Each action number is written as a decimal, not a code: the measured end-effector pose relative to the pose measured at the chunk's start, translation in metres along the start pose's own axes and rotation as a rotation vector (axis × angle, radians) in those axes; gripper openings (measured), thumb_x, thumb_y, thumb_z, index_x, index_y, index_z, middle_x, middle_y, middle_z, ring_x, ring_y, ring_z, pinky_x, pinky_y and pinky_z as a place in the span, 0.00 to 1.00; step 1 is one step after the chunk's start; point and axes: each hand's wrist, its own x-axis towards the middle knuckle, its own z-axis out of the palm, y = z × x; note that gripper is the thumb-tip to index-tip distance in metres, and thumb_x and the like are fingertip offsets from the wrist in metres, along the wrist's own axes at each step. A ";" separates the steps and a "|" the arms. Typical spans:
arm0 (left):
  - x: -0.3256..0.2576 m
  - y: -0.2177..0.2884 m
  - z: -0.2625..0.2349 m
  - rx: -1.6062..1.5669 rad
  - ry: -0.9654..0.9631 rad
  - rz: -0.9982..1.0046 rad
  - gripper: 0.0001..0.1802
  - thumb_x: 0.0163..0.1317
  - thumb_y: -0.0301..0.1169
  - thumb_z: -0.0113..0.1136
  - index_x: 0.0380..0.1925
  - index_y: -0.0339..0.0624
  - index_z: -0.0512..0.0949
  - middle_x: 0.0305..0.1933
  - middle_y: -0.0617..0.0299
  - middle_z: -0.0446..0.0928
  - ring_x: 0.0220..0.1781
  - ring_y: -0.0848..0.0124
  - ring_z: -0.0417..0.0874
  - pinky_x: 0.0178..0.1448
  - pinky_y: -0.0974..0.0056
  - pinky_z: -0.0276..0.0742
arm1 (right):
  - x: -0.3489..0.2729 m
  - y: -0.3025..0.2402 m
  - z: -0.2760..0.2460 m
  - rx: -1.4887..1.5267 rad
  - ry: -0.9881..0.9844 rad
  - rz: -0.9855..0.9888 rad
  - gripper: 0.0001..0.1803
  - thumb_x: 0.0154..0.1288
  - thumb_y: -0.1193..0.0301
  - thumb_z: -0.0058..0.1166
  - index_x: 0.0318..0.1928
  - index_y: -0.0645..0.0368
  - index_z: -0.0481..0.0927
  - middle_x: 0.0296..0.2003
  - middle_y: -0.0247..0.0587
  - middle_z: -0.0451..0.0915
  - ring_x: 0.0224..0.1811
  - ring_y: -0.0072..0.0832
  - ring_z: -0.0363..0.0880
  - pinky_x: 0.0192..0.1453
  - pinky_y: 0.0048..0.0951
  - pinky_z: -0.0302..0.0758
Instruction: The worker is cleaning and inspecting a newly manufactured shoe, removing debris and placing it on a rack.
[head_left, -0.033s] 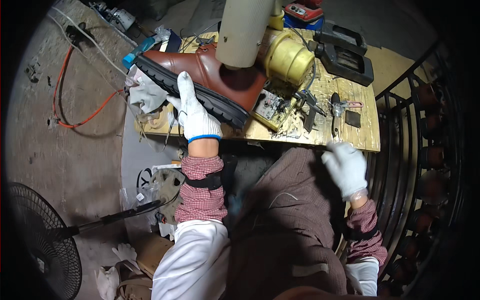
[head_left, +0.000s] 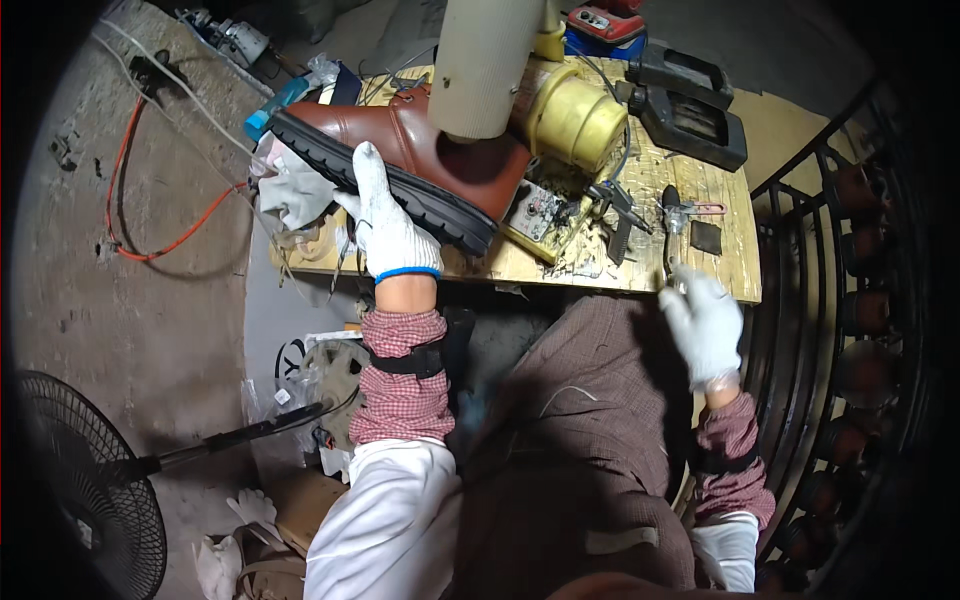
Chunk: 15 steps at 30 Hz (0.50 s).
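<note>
Fingers of white-knit-gloved left hand against black-soled brown leather boot, left of stepped yellow cylinder; white-gloved right hand at slim dark-ended tool, cylinder's right. Whether either grips: cannot tell. Steady boot advisable.

Bright table, dark edges

Light shines on the tabletop and makes the brown boot glossy. The left glove and right glove look very white. It is almost black under the table. Shadows cover part of the brown clothes. The rack is dim. The fan looks bent near the round black rim.
</note>
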 end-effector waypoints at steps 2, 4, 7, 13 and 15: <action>0.003 0.006 0.000 -0.007 -0.054 0.059 0.65 0.64 0.53 0.71 0.83 0.55 0.31 0.79 0.52 0.59 0.72 0.55 0.71 0.71 0.44 0.73 | 0.017 0.023 0.018 -0.162 0.121 0.046 0.36 0.63 0.53 0.66 0.69 0.53 0.75 0.41 0.39 0.86 0.40 0.43 0.86 0.44 0.41 0.82; 0.007 -0.005 0.008 0.009 -0.062 0.047 0.65 0.63 0.53 0.72 0.83 0.54 0.31 0.80 0.52 0.58 0.72 0.54 0.71 0.71 0.44 0.73 | 0.025 0.042 0.039 -0.327 0.022 0.128 0.39 0.64 0.53 0.65 0.72 0.54 0.71 0.40 0.45 0.85 0.41 0.46 0.85 0.45 0.43 0.82; 0.005 -0.003 0.009 0.028 -0.042 0.073 0.66 0.63 0.52 0.73 0.83 0.52 0.31 0.80 0.52 0.57 0.72 0.52 0.71 0.71 0.44 0.73 | 0.036 0.041 0.057 -0.534 -0.181 0.201 0.42 0.65 0.53 0.64 0.76 0.50 0.65 0.34 0.44 0.82 0.34 0.43 0.84 0.37 0.46 0.80; -0.017 0.001 -0.018 0.148 0.030 0.047 0.64 0.63 0.52 0.72 0.83 0.49 0.35 0.80 0.52 0.57 0.70 0.55 0.72 0.71 0.49 0.73 | 0.043 0.049 0.043 -0.455 -0.159 0.146 0.37 0.67 0.57 0.62 0.74 0.50 0.68 0.41 0.44 0.86 0.40 0.44 0.87 0.42 0.43 0.83; -0.032 -0.008 -0.033 0.131 -0.001 0.019 0.61 0.67 0.51 0.69 0.83 0.48 0.35 0.80 0.52 0.57 0.72 0.57 0.71 0.72 0.51 0.72 | 0.045 0.022 0.020 -0.243 0.088 -0.063 0.33 0.65 0.61 0.63 0.70 0.53 0.73 0.46 0.46 0.87 0.43 0.45 0.87 0.46 0.41 0.84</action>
